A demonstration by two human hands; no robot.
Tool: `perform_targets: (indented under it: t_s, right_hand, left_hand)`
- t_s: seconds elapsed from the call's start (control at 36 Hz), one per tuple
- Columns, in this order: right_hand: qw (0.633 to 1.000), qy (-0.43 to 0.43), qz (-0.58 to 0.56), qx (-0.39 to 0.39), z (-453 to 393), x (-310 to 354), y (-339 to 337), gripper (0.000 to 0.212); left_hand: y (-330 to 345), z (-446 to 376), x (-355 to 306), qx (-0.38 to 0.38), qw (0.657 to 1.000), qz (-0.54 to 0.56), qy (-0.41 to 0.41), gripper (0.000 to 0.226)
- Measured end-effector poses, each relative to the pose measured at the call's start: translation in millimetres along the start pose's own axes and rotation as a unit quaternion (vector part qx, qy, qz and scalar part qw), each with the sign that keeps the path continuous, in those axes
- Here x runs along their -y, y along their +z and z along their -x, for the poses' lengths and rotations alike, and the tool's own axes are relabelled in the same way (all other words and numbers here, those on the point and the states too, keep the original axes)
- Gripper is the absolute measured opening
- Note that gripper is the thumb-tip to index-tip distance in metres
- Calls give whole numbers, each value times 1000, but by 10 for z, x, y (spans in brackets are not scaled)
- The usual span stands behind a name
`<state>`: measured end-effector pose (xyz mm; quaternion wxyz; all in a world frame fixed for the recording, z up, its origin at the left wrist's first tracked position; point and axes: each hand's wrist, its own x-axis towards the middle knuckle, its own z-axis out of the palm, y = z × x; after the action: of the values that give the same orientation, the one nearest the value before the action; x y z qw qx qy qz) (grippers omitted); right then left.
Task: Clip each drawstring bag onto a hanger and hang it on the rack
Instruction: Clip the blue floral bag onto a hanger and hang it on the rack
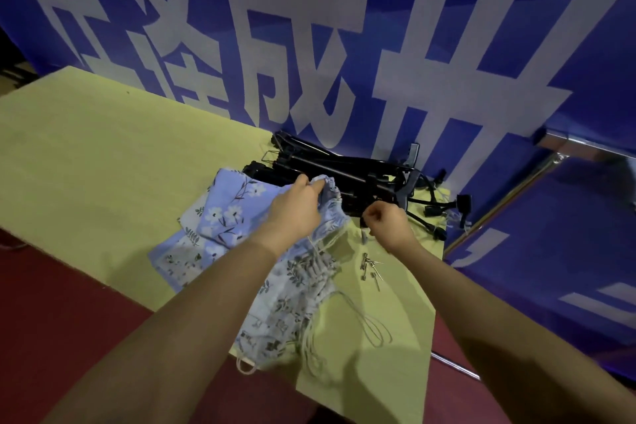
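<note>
Nearest to us, at 6 o'clock, loose cords (pixel 361 323) trail over the table (pixel 86 165) edge from the pile of bags (pixel 220 227). Small metal pieces (pixel 370 268) lie just at 3 o'clock of the pile; we cannot tell what they are.

Our left hand (pixel 292 213) pinches the gathered mouth of the top bag (pixel 327 184), thumb and fingers closed on the cloth. Our right hand (pixel 389 225) is closed in a loose fist at the near end of a hanger (pixel 347 175); whether it truly grips a clip there we cannot tell, the fingers hide it.

The hangers lie at 12 o'clock of both hands, touching the bag mouth, their long axis running from 10 to 4 o'clock. We judge the right hand nearer to the clip, so the bag mouth must travel toward 3 o'clock.

The rack (pixel 509 193) at 2 o'clock is cut off.
</note>
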<state>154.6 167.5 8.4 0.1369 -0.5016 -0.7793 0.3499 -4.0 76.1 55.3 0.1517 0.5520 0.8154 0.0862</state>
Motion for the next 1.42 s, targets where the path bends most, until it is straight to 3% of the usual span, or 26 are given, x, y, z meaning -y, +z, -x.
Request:
perform_targets:
  t_s: [0.19,0.36,0.47,0.64,0.83,1.03,1.19,1.31,1.42]
  right_hand:
    - [995,40,74,58,-199,-408,222,21]
    - [988,-45,117,93,-91,-707,342,13]
    - [991,-74,85,66,12,-787,264,28]
    - [976,-42,183,108,42,-876,305,2]
    - [970,13,214,116,31,-828,415,15]
    - [963,-26,240,118,47,-804,412,20]
    - [987,-16,152,49,34,-725,309,15]
    - [999,-29,-37,-21,-10,-434,215,9]
    - [970,-37,-234,-57,-77,45,156,9]
  left_hand:
    - [245,-231,-65,2,996,91,-24,52]
    - [405,-296,-145,22,993,110,-36,50]
    - [518,-282,-152,23,991,129,-30,49]
    - [567,-212,-176,19,987,154,-32,48]
    - [583,-139,-142,11,981,193,-28,47]
    - [530,-94,-98,1,973,230,-24,46]
    - [375,-79,-73,-11,973,230,-9,47]
    - [262,-69,-78,-26,969,244,-1,46]
    - [122,-35,-50,-36,959,279,2,48]
